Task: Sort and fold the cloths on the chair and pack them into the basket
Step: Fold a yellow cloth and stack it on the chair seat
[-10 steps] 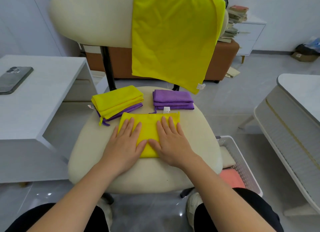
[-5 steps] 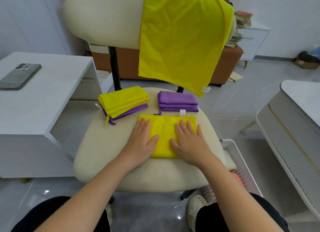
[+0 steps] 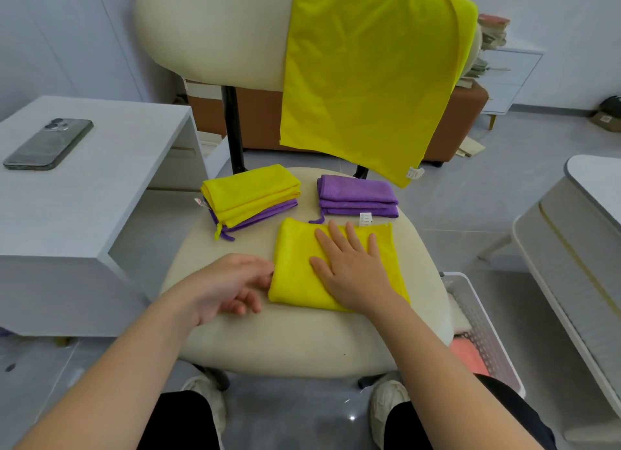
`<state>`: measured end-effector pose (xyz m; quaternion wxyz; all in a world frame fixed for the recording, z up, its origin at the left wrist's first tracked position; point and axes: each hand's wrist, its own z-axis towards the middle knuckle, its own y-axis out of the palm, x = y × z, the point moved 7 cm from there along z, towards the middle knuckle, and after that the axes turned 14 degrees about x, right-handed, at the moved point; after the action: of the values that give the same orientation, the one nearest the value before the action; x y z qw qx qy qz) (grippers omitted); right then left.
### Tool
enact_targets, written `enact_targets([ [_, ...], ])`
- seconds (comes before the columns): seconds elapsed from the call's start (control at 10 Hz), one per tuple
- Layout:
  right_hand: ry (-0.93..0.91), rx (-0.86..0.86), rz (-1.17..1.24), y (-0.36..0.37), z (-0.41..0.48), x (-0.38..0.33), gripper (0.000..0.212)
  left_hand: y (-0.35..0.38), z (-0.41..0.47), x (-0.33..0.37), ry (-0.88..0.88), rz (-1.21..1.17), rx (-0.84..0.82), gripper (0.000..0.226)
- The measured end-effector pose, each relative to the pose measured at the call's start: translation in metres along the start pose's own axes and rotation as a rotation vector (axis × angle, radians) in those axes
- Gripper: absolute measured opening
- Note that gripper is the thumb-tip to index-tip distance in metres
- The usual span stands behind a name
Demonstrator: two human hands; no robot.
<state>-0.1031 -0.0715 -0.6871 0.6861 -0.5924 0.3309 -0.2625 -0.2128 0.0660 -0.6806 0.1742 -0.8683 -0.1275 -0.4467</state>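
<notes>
A folded yellow cloth [image 3: 295, 264] lies on the cream chair seat [image 3: 302, 342]. My right hand [image 3: 353, 268] presses flat on it with straight fingers. My left hand [image 3: 228, 285] lies on the seat at the cloth's left edge, fingers loosely curled, fingertips touching that edge. Behind are a folded stack of yellow over purple cloths [image 3: 250, 192] and a folded purple stack [image 3: 356, 194]. A large unfolded yellow cloth [image 3: 363, 80] hangs over the chair back. The white basket [image 3: 484, 315] stands on the floor right of the chair, holding a pink cloth [image 3: 468, 355].
A white table [image 3: 117, 153] with a phone [image 3: 48, 143] on it stands to the left of the chair. A white cabinet [image 3: 571, 248] is on the right beyond the basket. My shoes and knees are under the seat's front edge.
My left hand has slid off the yellow cloth to its left edge and its fingers have curled. My right hand has moved toward the cloth's middle. The view has come closer.
</notes>
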Motion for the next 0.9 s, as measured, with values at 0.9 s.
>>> enact_targets([
  [0.9,0.009,0.028,0.032,-0.001,0.0,0.001,0.059,-0.002,0.002,0.006,0.246,0.267,0.008,0.006],
])
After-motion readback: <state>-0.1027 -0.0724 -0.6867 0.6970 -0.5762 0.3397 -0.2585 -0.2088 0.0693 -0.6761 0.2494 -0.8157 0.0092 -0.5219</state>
